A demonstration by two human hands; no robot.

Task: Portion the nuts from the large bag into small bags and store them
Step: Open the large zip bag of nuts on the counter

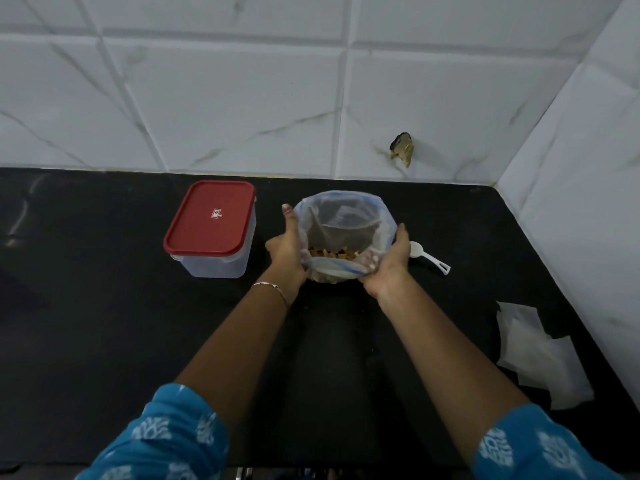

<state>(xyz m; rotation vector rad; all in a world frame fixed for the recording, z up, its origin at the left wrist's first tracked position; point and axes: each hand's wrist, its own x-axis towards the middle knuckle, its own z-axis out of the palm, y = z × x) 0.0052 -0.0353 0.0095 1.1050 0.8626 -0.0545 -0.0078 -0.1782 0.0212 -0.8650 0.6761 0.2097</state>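
Both hands, left hand (289,249) and right hand (389,261), grip the clear large bag (343,220) (nuts (332,253) low)

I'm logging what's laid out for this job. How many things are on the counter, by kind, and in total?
Container with red lid: 1
Large bag of nuts: 1, gripped by the left hand and right hand
White scoop: 1
Pile of small bags: 1 (the bags in it can't be counted)
Total: 4
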